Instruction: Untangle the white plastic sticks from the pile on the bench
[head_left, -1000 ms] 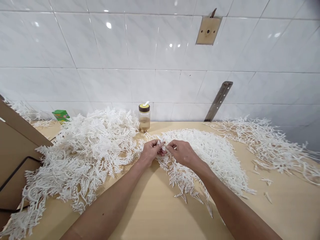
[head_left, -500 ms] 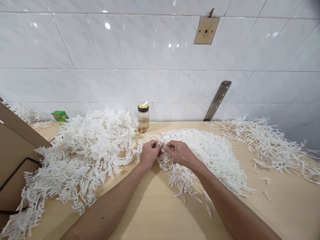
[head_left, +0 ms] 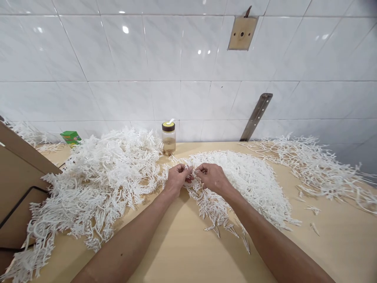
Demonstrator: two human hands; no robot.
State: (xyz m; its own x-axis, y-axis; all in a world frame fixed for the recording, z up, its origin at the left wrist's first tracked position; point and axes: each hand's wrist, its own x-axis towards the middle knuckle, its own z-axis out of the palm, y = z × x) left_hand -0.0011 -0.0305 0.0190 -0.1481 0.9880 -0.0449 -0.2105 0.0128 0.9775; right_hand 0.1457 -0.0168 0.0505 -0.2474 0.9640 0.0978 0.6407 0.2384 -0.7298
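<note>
My left hand (head_left: 176, 181) is closed in a pinch on a small white branched sprig, which its fingers partly cover. Close beside it, my right hand (head_left: 213, 177) has thumb and forefinger pinched together at the sprig's right side, on a thin white piece. Both hands are just above the near left edge of a mound of short white pieces (head_left: 250, 181). To the left lies a big tangled heap of white branched sprigs (head_left: 114, 169). Bare white stems (head_left: 318, 167) are spread out at the right.
A lidded jar of brownish liquid (head_left: 169, 143) stands behind my left hand. At the back left is a green box (head_left: 70, 137), with a brown panel (head_left: 20, 169) nearer. A metal strip (head_left: 256, 118) leans on the tiled wall (head_left: 123, 59) behind the wooden table (head_left: 182, 251).
My right hand has moved slightly right, and a small gap now shows between its fingertips and my left hand's. The left hand has stayed almost in place.
</note>
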